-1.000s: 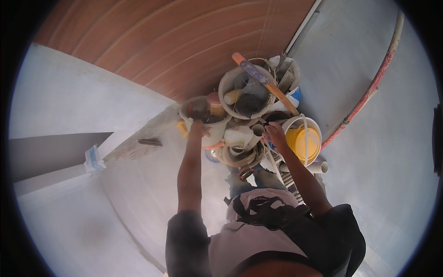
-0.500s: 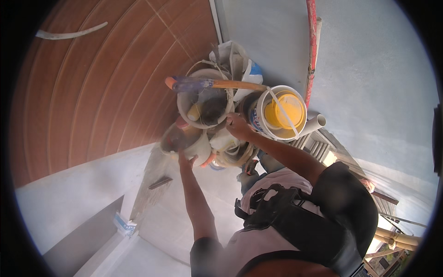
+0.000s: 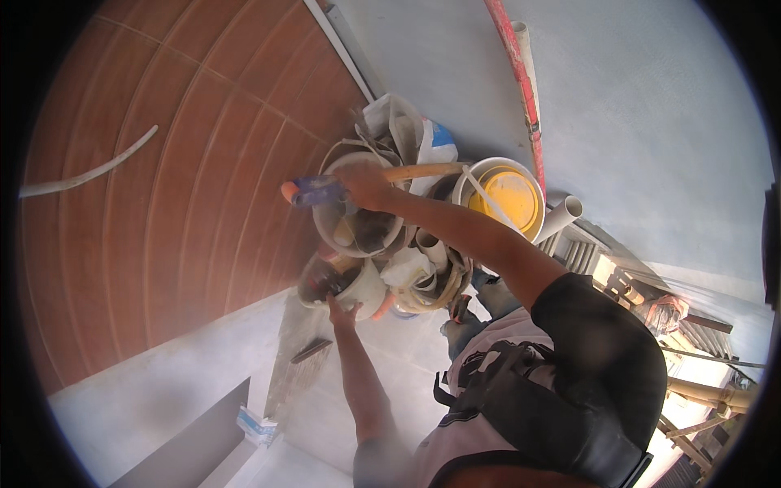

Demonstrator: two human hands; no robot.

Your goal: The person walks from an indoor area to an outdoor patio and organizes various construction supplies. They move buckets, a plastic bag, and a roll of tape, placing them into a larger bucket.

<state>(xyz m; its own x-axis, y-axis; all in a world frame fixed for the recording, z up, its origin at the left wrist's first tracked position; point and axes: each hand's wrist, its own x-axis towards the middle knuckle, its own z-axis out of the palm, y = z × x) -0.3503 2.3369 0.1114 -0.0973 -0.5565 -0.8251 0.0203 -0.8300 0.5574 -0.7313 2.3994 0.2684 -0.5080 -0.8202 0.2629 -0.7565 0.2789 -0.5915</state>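
My right hand (image 3: 366, 185) is wrapped round a long wooden handle (image 3: 423, 171) with a blue-purple wrapped part and an orange tip. The handle lies across a grey bucket (image 3: 321, 228) holding several items I cannot make out clearly. At the lower left, my left hand (image 3: 343, 313) grips the rim of a tilted pale bucket (image 3: 366, 286), its thumb outside and its fingers partly hidden. A white bucket with a yellow pail (image 3: 508, 199) inside stands to the right, and the far end of the handle reaches its rim.
White sacks (image 3: 407, 130) are heaped behind the buckets. A coiled hose (image 3: 443, 293) and white pipe pieces (image 3: 561, 218) lie nearby. A red pole (image 3: 521, 81) leans on the grey wall. Brown tiled wall (image 3: 187, 203) rises on the left.
My right hand has moved left from beside the grey bucket onto the wooden handle. My left hand stays at the pale bucket's rim. The whole view has shifted somewhat.
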